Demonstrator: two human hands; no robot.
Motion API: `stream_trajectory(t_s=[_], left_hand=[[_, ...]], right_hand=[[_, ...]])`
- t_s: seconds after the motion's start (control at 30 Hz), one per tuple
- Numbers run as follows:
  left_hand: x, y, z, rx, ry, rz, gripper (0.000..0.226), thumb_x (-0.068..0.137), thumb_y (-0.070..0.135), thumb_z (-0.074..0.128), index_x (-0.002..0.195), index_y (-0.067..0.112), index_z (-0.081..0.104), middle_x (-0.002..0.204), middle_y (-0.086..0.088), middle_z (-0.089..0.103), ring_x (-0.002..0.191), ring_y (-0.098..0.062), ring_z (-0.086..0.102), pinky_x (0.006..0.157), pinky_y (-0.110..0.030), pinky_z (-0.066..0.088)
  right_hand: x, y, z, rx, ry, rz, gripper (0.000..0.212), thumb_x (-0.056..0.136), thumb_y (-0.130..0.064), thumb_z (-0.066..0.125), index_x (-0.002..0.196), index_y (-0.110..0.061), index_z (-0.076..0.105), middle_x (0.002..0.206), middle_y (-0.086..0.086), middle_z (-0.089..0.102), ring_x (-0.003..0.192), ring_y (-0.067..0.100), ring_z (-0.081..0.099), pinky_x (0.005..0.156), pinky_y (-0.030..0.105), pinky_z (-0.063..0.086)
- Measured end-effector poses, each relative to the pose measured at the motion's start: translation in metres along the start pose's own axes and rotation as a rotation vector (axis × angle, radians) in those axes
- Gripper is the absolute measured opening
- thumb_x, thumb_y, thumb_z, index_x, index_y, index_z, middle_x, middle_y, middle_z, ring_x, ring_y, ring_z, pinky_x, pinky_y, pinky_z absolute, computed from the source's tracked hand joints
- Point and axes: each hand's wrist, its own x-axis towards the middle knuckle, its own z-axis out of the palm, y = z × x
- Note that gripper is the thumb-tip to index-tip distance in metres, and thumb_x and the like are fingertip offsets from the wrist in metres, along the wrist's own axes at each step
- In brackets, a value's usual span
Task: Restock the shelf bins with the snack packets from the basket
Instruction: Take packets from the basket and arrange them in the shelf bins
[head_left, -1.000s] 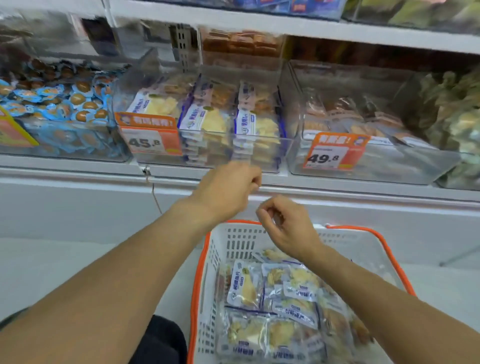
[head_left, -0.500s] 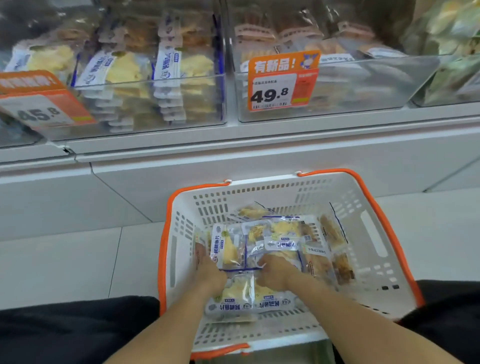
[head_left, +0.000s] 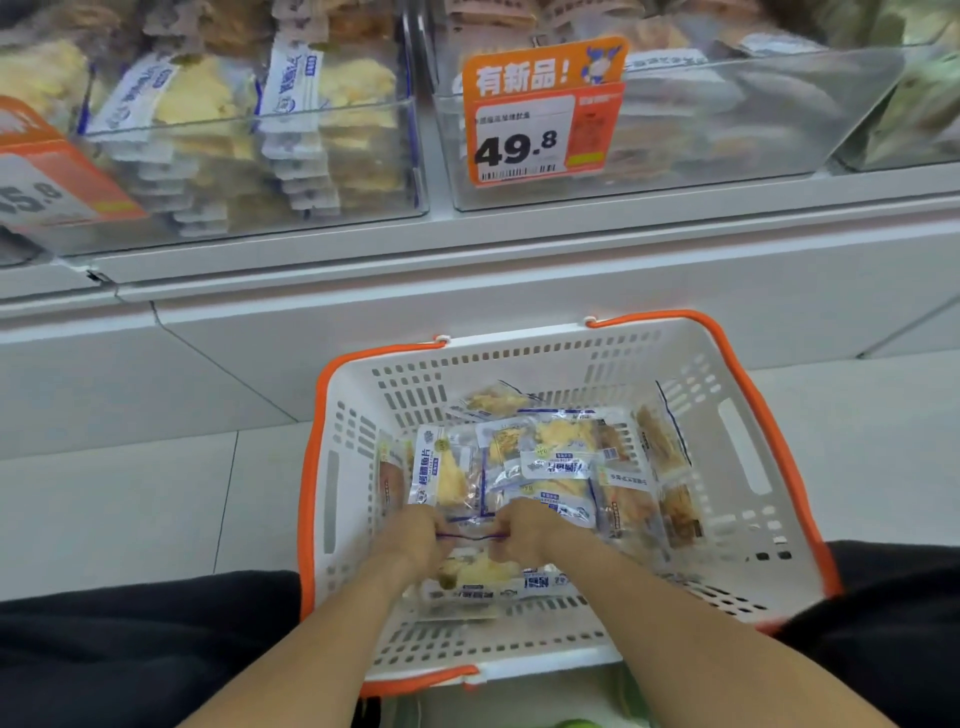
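White plastic with an orange rim, the basket (head_left: 737, 457) sits on the floor (head_left: 119, 499) below the shelf (head_left: 467, 249), between the person's dark-clad knees. Both hands are down inside it. The left hand (head_left: 413, 538) and right hand (head_left: 522, 530) each curl round the top edge of one clear packet (head_left: 483, 577) at the near side of the basket, pinching it by its two corners. More packets (head_left: 550, 457) lie loose behind it, covering the basket's bottom. Above, the left bin (head_left: 270, 135) holds stacked rows of similar yellow snack packets; the bin beside it on the right (head_left: 727, 119) carries an orange tag (head_left: 540, 114) reading 49.8.
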Motion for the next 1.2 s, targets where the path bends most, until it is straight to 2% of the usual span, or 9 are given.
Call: stream_trajectory(t_s=[0.13,0.2,0.3,0.37,0.47,0.77,0.9,1.0,1.2], left_hand=[[-0.006,0.024,-0.026,-0.434,0.218,0.061,0.015,0.088,0.023,0.074,0.092,0.028,0.061,0.093,0.001,0.063,0.080,-0.021,0.065,0.071,-0.030,0.054],[-0.009,0.028,-0.042,-0.608,0.347,0.016,0.041,0.081,0.035,0.080,0.111,0.022,0.054,0.105,0.003,0.060,0.091,-0.020,0.063,0.078,-0.031,0.052],[-0.016,0.035,-0.059,-0.793,0.220,-0.032,0.061,0.072,0.052,0.083,0.116,0.015,0.061,0.109,-0.001,0.071,0.094,-0.015,0.069,0.073,-0.029,0.056],[-0.022,0.046,-0.069,-0.882,0.090,0.001,0.043,0.081,0.037,0.080,0.112,0.011,0.067,0.111,-0.010,0.072,0.094,-0.022,0.071,0.074,-0.036,0.061],[-0.030,0.064,-0.105,-0.792,0.039,0.107,0.021,0.087,0.015,0.074,0.103,0.002,0.070,0.109,-0.016,0.071,0.090,-0.029,0.072,0.072,-0.041,0.062],[-0.084,0.112,-0.237,-0.216,-0.048,0.301,0.020,0.096,0.017,0.063,0.099,-0.002,0.064,0.089,-0.013,0.070,0.078,-0.030,0.075,0.070,-0.041,0.062],[-0.113,0.128,-0.257,-0.205,0.164,0.443,0.013,0.099,0.015,0.056,0.092,0.022,0.063,0.075,0.005,0.070,0.063,-0.017,0.073,0.058,-0.026,0.059],[-0.125,0.135,-0.266,-0.384,0.380,0.547,0.007,0.096,0.016,0.061,0.103,0.016,0.062,0.078,0.003,0.075,0.057,-0.021,0.071,0.052,-0.031,0.058],[-0.124,0.138,-0.280,-0.511,0.690,0.646,0.010,0.101,0.019,0.053,0.107,0.027,0.054,0.093,0.015,0.069,0.061,-0.006,0.066,0.047,-0.022,0.049]], right_hand=[[-0.018,-0.017,-0.033,0.030,0.098,-0.104,0.016,0.094,-0.015,0.065,0.080,-0.017,0.059,0.077,0.003,0.057,0.065,0.019,0.055,0.074,0.037,0.053],[-0.025,-0.021,-0.052,0.144,0.210,-0.131,0.027,0.095,-0.014,0.063,0.071,-0.020,0.053,0.070,-0.002,0.054,0.068,0.021,0.062,0.074,0.037,0.056],[-0.039,-0.030,-0.073,0.498,0.313,-0.184,0.017,0.095,-0.004,0.059,0.080,-0.011,0.054,0.079,0.007,0.053,0.073,0.028,0.064,0.075,0.048,0.061],[-0.051,-0.037,-0.084,0.715,0.292,-0.227,0.007,0.095,0.001,0.058,0.092,-0.005,0.058,0.084,0.011,0.055,0.067,0.020,0.063,0.069,0.046,0.062],[-0.067,-0.046,-0.097,0.899,0.267,-0.256,0.011,0.093,0.001,0.065,0.103,0.003,0.064,0.089,0.015,0.065,0.067,0.020,0.068,0.063,0.039,0.062],[-0.108,-0.085,-0.121,0.962,0.276,-0.469,0.021,0.087,-0.008,0.075,0.105,-0.001,0.067,0.091,0.018,0.075,0.077,0.036,0.071,0.070,0.043,0.063],[-0.125,-0.109,-0.132,0.915,0.653,-0.628,0.028,0.087,-0.011,0.076,0.110,-0.007,0.061,0.080,0.015,0.075,0.073,0.036,0.073,0.066,0.044,0.061],[-0.146,-0.129,-0.140,0.963,0.930,-0.716,0.035,0.085,-0.011,0.077,0.113,-0.018,0.057,0.076,0.010,0.075,0.066,0.030,0.072,0.060,0.036,0.059],[-0.169,-0.154,-0.155,0.830,1.049,-0.852,0.059,0.080,-0.006,0.081,0.130,-0.027,0.055,0.103,-0.004,0.068,0.072,0.021,0.071,0.063,0.038,0.060]])
